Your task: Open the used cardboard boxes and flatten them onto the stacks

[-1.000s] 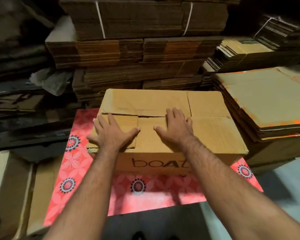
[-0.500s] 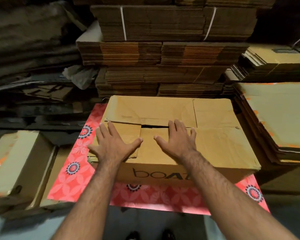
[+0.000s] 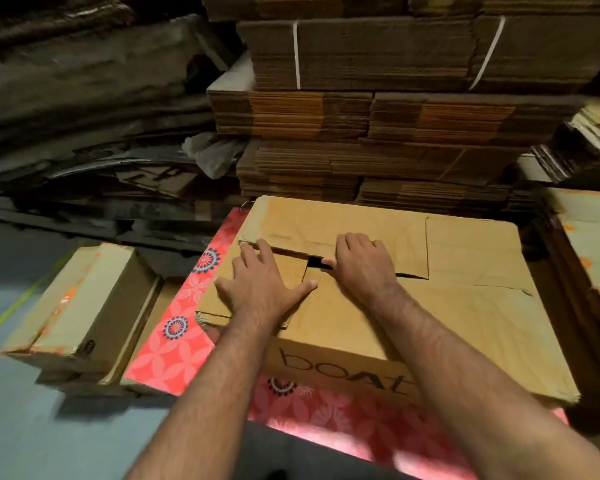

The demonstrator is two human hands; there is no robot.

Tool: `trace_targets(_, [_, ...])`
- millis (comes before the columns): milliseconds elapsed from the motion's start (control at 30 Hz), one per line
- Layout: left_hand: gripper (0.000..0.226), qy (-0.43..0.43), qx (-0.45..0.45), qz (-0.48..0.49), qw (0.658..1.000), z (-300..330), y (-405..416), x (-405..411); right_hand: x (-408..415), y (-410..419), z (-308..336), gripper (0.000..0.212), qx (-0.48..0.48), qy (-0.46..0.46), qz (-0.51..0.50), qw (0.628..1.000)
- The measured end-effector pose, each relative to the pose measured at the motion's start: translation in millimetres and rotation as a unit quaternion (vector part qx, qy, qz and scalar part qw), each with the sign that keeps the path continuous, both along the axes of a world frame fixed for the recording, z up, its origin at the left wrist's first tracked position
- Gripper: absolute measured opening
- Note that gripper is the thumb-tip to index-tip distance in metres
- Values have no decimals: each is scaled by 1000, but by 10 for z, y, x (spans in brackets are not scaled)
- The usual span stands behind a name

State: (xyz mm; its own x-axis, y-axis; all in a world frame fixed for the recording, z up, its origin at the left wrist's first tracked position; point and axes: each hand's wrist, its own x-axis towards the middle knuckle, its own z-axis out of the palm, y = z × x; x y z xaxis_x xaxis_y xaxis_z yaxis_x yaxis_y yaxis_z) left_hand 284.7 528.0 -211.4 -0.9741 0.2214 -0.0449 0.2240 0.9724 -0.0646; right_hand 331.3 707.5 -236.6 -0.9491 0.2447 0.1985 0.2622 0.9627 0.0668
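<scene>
The cardboard box [image 3: 465, 306] is being kept on the red patterned sheet [image 3: 174, 358], in front of the bundled stacks [image 3: 361, 116], its long axis running left to right. Its near left flap is being pressed down by the left hand [image 3: 260, 289], laid flat with fingers spread. The far flap's edge, directly ahead at the central seam, is being hooked by the curled fingers of the right hand [image 3: 357, 265], which is judged better placed to lift it.

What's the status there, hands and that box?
Left hand flat on near flap. Right hand fingers curled at the flap seam. Box closed, small gap showing. Nothing in the way.
</scene>
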Motion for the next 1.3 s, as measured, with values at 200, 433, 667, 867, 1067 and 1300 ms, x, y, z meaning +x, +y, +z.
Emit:
trace_targets(200, [77,84,-35,-78,993,108,224,71,-1,-4,95,46,-18,111,-22,993])
trace_targets(433, [44,72,-145,-214,963,495,259,89,0,-4,102,43,-74,135,-39,987])
trace_targets(667, [25,122,-133,-209,961,915,-63,-42,-31,-17,178,48,-131,164,-67,975])
trace_targets(867, [48,136,-123,-205,961,975,-244,-250,-138,21,185,58,-154,190,-108,964])
trace_targets(1067, [47,129,-52,-215,967,1053,-457,-454,-200,16,187,46,-173,208,-141,952])
trace_targets(1300, [58,-38,93,21,995,1410,-1122,-1123,-53,-62,4,44,-130,155,-82,976])
